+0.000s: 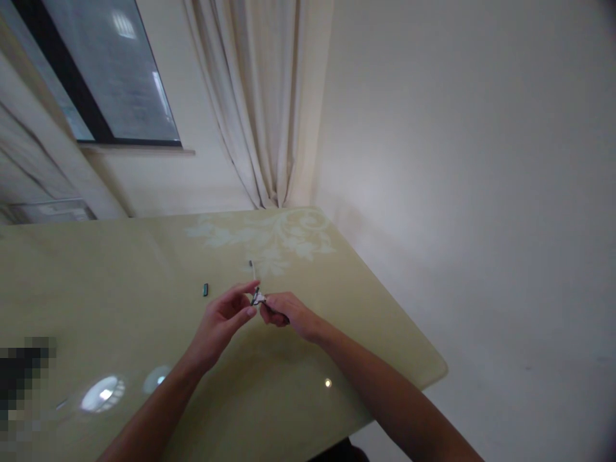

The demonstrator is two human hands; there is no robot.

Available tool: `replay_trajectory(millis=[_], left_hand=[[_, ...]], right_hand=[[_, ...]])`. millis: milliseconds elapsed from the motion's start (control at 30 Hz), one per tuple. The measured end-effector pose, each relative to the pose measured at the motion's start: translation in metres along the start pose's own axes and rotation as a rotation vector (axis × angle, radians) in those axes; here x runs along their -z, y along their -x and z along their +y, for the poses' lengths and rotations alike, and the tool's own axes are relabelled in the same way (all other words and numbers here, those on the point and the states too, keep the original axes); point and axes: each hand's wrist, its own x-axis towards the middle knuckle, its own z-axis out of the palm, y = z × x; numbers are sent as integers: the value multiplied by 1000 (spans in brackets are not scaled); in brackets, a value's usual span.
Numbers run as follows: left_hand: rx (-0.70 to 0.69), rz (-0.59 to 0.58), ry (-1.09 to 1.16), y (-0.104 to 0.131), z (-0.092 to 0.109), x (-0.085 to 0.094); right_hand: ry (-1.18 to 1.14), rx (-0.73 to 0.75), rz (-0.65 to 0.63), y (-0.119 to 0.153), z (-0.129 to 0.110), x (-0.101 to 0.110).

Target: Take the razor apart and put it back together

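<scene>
Over the middle of the pale green table (158, 276), my right hand (289, 312) is wrapped round a dark-handled tool (276, 312) whose light metal end points left. My left hand (226, 314) is beside that end, its thumb and fingertips closed around a small dark piece (255, 297). The piece touches the tool's tip or lies right against it; its shape is too small to tell. Just beyond the fingers lies a thin pale stick-like item (254, 269) with a dark end.
A small dark rectangular item (205, 290) lies left of my hands. At the lower left is a blurred-out dark object (24, 372), with a small thin item (61, 404) near it. The table's right edge slants beside a wall; curtains hang behind.
</scene>
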Motion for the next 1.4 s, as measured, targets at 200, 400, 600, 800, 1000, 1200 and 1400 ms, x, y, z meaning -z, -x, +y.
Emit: replay_trajectory(millis=[200,400,600,800,1000,1200,1400], left_hand=[[21,-61,23,0,3,1],[8,-111,55,0,8,-1],[8,-117,124,0,5,-2],[20,-118,141,1,3,-2],[29,-102,137,2,0,-1],[44,-89,145,1,1,-1],[21,41,57,-3,2,6]], right_hand=[[-3,7,-25,1,4,3],[19,25,-24,3,3,6],[59,35,-25,4,-2,6],[81,43,-24,4,-4,7],[107,43,-13,5,-6,7],[106,49,-19,5,-3,8],[-108,53,93,-3,11,9]])
